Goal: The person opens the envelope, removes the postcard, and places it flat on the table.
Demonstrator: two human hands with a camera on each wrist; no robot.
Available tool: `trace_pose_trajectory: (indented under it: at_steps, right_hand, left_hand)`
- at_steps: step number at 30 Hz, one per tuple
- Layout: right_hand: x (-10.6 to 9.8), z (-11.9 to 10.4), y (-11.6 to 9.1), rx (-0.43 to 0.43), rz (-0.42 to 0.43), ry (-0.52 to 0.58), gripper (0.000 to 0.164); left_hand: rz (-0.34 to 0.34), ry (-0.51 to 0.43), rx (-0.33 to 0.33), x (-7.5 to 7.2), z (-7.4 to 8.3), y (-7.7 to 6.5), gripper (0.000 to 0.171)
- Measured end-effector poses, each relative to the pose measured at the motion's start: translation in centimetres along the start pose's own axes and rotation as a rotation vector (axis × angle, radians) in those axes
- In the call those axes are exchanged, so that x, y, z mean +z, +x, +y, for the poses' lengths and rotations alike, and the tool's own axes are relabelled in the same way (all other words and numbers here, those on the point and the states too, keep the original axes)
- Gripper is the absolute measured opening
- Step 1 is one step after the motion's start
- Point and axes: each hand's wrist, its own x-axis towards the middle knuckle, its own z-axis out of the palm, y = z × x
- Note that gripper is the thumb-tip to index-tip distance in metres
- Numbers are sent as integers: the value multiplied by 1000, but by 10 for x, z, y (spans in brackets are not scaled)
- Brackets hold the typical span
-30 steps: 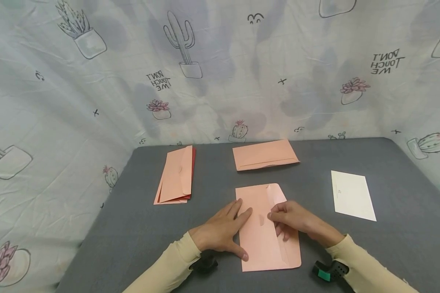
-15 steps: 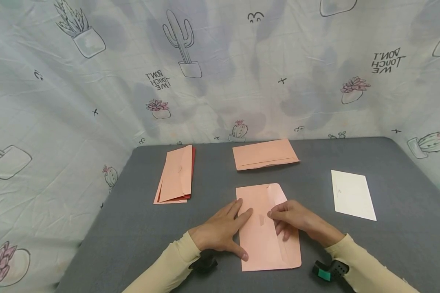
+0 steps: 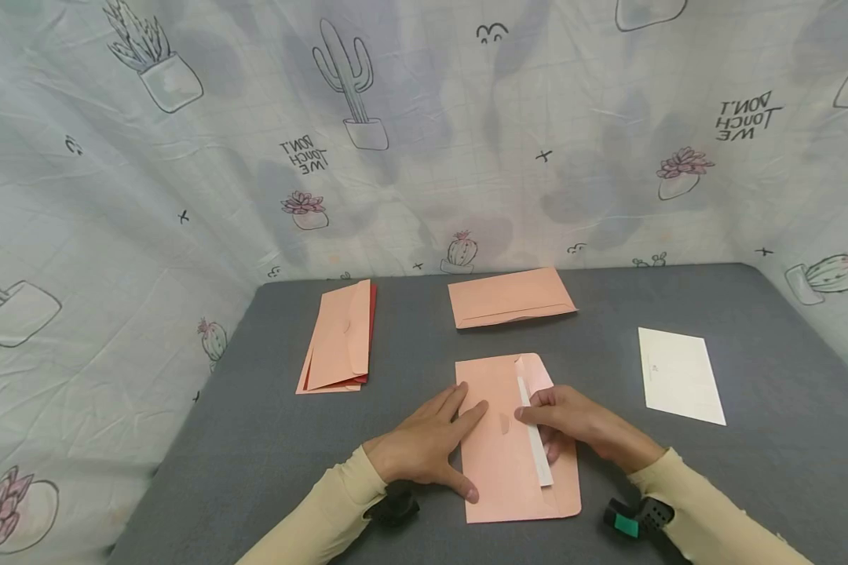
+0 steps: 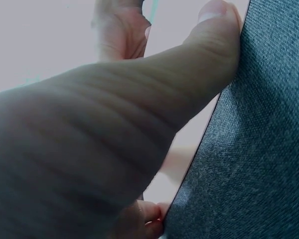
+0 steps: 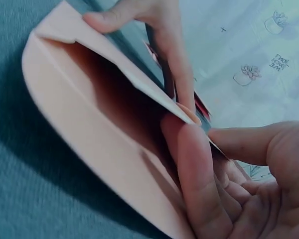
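Note:
A pink envelope (image 3: 491, 471) lies with its flap spread out to the right. The long edge of a white card (image 3: 539, 451) shows in its opening. My right hand (image 3: 568, 420) pinches at this edge, thumb over the front panel and fingers inside the opening. In the right wrist view, the index finger (image 5: 197, 174) reaches into the gaping envelope (image 5: 84, 114). My left hand (image 3: 424, 447) rests with spread fingers on the envelope's left side, thumb near its lower corner. The left wrist view shows that thumb (image 4: 204, 59) lying along the envelope's edge.
Several pink and red envelopes (image 3: 342, 337) lie stacked at the back left. Another pink envelope (image 3: 509, 298) is just beyond the one under my hands. Off to the right lies a white card with small print (image 3: 681, 377). A patterned cloth (image 3: 424, 141) hangs behind the grey table (image 3: 240, 447).
The white card's edge has come into sight along the envelope's opening, beside my right fingers, since half a second ago. My left hand has stayed in place.

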Motion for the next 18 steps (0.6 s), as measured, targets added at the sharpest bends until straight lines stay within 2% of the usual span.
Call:
trace_pose_trajectory:
  at_steps: [5, 9, 12, 14, 18]
  right_hand:
    - [0, 2, 1, -10, 26, -5, 42]
    - [3, 1, 0, -10, 105, -96, 27]
    - [3, -1, -2, -24, 147, -166, 23]
    - [3, -2, -3, -36, 153, -184, 33]
    - [0, -3, -2, -56, 132, -167, 65]
  left_hand:
    - [-1, -6, -5, 1, 0, -1, 120]
    - [-2, 2, 5, 2, -1, 0, 119]
    - [-6, 5, 17, 2, -1, 0, 118]
    - [-11, 18, 38, 2, -1, 0, 118]
    - [-18, 63, 85, 1, -1, 0, 118]
